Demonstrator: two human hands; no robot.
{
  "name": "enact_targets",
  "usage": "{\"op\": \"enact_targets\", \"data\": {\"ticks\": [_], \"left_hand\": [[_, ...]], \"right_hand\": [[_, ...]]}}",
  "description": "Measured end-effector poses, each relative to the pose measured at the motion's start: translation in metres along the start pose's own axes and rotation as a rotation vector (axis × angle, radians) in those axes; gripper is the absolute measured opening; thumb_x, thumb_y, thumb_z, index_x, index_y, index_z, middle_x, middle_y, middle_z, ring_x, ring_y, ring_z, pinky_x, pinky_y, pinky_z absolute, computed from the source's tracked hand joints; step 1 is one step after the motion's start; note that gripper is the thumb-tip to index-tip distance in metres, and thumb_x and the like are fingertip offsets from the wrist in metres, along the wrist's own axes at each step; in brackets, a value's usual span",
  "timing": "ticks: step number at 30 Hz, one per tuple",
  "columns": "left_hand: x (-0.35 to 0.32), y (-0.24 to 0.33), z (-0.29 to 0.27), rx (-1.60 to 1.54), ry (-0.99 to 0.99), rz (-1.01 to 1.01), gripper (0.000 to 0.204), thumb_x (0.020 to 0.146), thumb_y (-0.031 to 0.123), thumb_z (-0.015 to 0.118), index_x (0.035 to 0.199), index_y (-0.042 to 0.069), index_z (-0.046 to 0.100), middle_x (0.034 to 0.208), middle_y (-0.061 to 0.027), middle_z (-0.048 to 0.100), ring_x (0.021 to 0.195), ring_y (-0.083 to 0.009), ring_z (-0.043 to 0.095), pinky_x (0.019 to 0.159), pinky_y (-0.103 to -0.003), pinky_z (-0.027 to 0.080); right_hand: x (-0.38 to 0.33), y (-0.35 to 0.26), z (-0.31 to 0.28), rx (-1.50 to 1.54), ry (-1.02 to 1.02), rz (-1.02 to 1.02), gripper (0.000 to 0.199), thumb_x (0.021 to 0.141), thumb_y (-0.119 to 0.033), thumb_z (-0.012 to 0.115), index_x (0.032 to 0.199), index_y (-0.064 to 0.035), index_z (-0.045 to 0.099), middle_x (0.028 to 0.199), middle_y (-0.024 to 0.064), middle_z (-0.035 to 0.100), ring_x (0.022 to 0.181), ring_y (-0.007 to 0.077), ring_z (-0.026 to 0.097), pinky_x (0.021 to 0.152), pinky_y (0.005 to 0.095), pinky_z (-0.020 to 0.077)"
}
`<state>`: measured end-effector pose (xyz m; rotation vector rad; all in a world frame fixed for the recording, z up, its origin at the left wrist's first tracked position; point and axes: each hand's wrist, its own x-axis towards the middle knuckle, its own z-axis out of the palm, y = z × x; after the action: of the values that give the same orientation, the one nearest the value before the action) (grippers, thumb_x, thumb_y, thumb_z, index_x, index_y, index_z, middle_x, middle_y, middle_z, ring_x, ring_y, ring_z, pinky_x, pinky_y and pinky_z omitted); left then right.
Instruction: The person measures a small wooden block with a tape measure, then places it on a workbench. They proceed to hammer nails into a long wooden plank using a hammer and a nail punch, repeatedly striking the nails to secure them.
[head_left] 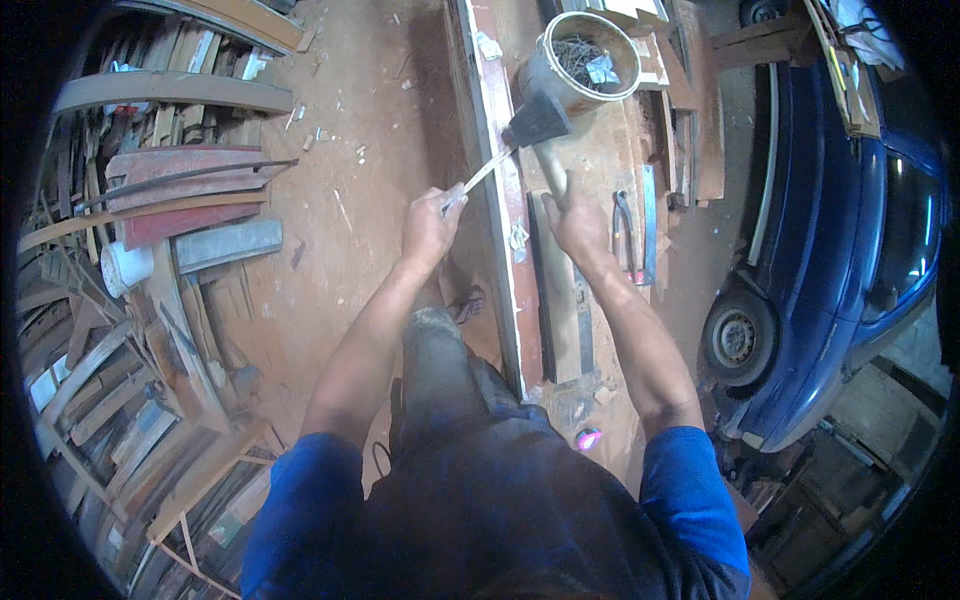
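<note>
"What do you have in your two grips?"

"One thing each. My left grip (432, 225) is pinching one thin pale stick (484, 176), and my right grip (580, 222) is closed around the wooden handle of one dark-headed mallet (540, 120)."

"Where do they sit?"

"The stick slants ahead and to the right of my left grip, out over one long board (509, 215) that runs between the two grips. The mallet head is ahead and slightly left of my right grip, right by the stick's far end. I can't tell from here if they touch."

"And around the right grip?"

"I count one pair of pincers (622, 235) and one blue strip (649, 225) just to its right, both on the desk (603, 150). Well ahead of it there's one whitish bucket (533, 78), holding dark tangled bits too many to count and one silvery wrapper (601, 70). On the near side lie one pale timber (565, 340) and one small pink round thing (588, 438)."

"Further out?"

"One blue car (810, 220) well to the right of my right grip, and one heap of wood (120, 400) well to the left of my left one, its pieces too jumbled to count."
</note>
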<state>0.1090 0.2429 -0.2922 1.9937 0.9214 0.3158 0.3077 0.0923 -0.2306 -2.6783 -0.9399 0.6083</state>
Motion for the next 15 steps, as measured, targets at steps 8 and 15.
{"op": "enact_targets", "data": {"ticks": [8, 15], "left_hand": [[-0.001, -0.013, 0.013, -0.028, 0.007, 0.003, 0.027, 0.097, 0.022, 0.069, 0.115, 0.004, 0.076, 0.092, -0.0192, 0.072, 0.085, -0.0327, 0.07, 0.077, -0.039, 0.054], [-0.037, -0.046, 0.015, -0.302, -0.037, -0.278, 0.036, 0.106, 0.031, 0.058, 0.124, 0.003, 0.071, 0.084, 0.0028, 0.061, 0.074, -0.0089, 0.055, 0.068, -0.026, 0.047]], "right_hand": [[-0.011, 0.028, 0.008, 0.023, -0.159, 0.004, 0.054, 0.089, -0.028, 0.071, 0.132, -0.0041, 0.049, 0.101, 0.0299, 0.07, 0.094, 0.0506, 0.068, 0.084, 0.058, 0.0526], [-0.027, 0.098, 0.016, 0.413, -0.014, -0.055, 0.056, 0.08, -0.028, 0.076, 0.122, 0.0058, 0.061, 0.113, 0.033, 0.066, 0.111, 0.0452, 0.064, 0.099, 0.0519, 0.0488]]}}
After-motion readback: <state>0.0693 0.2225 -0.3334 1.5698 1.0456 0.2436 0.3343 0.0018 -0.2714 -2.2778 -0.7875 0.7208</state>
